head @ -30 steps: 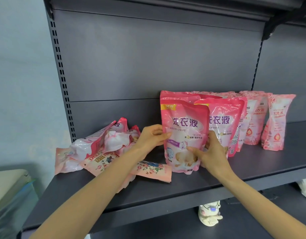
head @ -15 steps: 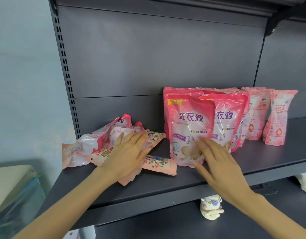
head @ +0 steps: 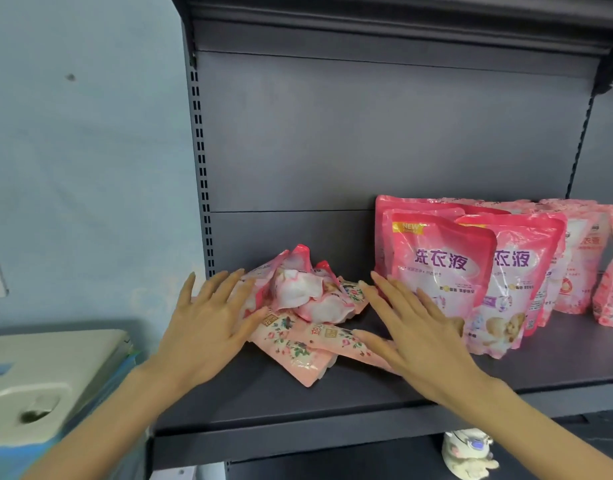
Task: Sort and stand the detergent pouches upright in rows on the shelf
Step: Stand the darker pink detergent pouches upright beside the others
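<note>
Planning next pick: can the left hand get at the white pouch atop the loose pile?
Probably yes. The left hand is open at the left edge of the pile; the white pouch lies uncovered on top, right beside it, nothing between.

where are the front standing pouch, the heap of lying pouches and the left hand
front standing pouch point(head: 440, 264): head view, its purple lettering
heap of lying pouches point(head: 298, 292): head view, the white pouch on top
left hand point(head: 208, 327): head view, back of the hand

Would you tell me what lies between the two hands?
Head view: a jumbled heap of pouches lies on the shelf between left hand and right hand.
</note>
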The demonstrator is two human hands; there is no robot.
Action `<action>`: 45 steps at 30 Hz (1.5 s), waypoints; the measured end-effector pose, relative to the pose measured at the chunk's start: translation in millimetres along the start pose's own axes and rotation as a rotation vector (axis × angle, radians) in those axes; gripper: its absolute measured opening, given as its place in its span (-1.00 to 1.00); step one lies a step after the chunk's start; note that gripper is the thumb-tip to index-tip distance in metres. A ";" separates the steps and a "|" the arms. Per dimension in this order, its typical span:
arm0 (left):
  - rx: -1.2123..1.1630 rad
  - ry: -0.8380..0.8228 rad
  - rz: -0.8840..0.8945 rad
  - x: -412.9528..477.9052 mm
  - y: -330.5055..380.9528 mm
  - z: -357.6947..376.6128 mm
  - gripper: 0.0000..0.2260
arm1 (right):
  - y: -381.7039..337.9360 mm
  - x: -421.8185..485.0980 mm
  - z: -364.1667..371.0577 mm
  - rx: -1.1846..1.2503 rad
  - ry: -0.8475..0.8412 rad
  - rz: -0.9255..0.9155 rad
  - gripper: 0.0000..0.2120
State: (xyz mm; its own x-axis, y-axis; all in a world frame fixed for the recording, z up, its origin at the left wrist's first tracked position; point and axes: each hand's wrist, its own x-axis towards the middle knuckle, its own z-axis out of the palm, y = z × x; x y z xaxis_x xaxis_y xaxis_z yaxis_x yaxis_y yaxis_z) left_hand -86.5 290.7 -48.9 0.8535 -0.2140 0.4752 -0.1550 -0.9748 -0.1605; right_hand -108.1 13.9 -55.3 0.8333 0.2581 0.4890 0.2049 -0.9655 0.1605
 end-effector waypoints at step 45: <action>-0.760 -0.562 -0.014 148.0 -54.5 64.0 -0.48 | -67.8 277.8 97.1 0.776 -0.383 0.279 -0.54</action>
State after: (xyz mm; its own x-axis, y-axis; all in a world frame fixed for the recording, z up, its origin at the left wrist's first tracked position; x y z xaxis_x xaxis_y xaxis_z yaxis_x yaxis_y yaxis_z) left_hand 80.1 316.2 -25.2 0.9417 -0.3334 -0.0459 -0.2566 -0.7995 0.5431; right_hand 159.3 147.8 -13.6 0.9898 0.1165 0.0825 0.1425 -0.7782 -0.6116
